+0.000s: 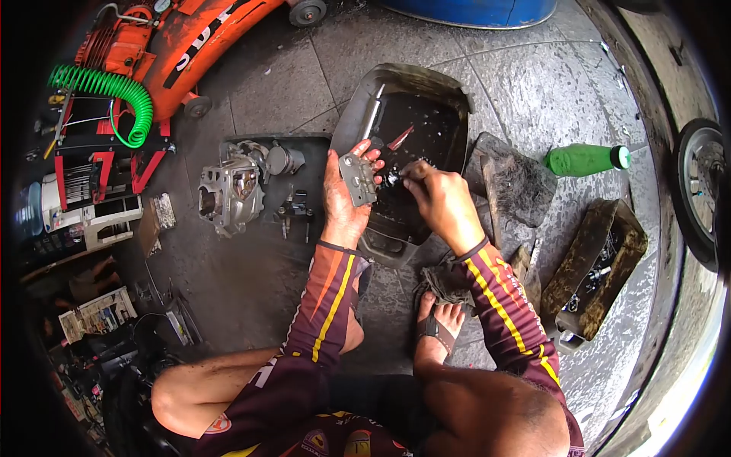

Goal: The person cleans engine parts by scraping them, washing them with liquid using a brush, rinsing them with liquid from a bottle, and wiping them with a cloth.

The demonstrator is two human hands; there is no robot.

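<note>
My left hand (341,204) holds a flat grey metal plate with holes and raised bosses (356,181) over the near left side of a black plastic tub (352,107). Its fingers curl behind the plate. To the right, above the tub's near right edge, my right hand (445,199) is closed in a pinch, apart from the plate. What lies between those fingertips, if anything, is hidden. Dark liquid covers the tub's bottom, where a reddish strip (400,138) and some small shiny bits show.
Left of the tub are a metal engine casing (232,194), a piston (285,160) and small dark parts (295,209). Rightward lie a blackened cloth (518,183), a green bottle (582,160) and a grimy container with metal parts (598,274). An orange compressor (186,57) stands upper left.
</note>
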